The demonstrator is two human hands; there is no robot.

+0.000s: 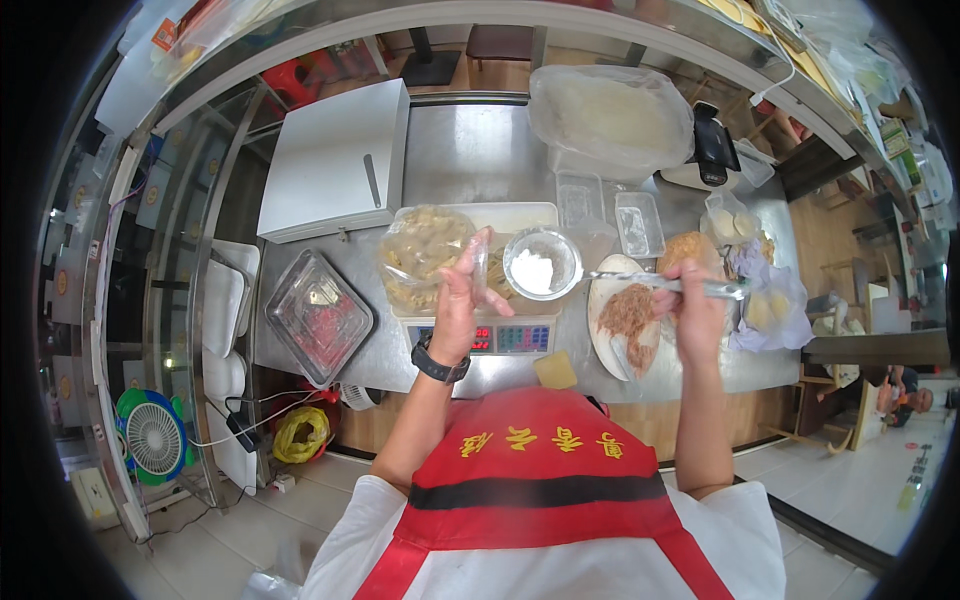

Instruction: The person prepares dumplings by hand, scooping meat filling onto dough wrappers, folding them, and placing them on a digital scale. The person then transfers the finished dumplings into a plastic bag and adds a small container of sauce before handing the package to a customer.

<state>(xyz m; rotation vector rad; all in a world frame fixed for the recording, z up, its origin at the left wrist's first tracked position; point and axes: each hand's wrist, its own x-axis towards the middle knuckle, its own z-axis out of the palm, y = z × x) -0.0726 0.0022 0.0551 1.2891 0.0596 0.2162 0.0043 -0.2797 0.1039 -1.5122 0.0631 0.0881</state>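
My right hand [688,304] grips the handle of a fine-mesh metal sieve [541,262] holding white powder. The sieve is level over the right part of a white tray [517,217] on a digital scale [517,339]. My left hand [461,300], with a black watch at the wrist, is raised just left of the sieve, fingers apart. Clear plastic film lies against its fingers; I cannot see a firm hold on it. Left of that hand, a plastic-covered mass of brownish food pieces [424,255] sits on the tray. More pieces partly show under the sieve.
An oval plate of brown shredded food [628,319] lies beneath the sieve handle. A covered clear container [319,316] stands left, below a white cabinet [337,161]. A bagged tub [611,120] is at the back. A yellow square piece [555,370] lies near the table's front edge.
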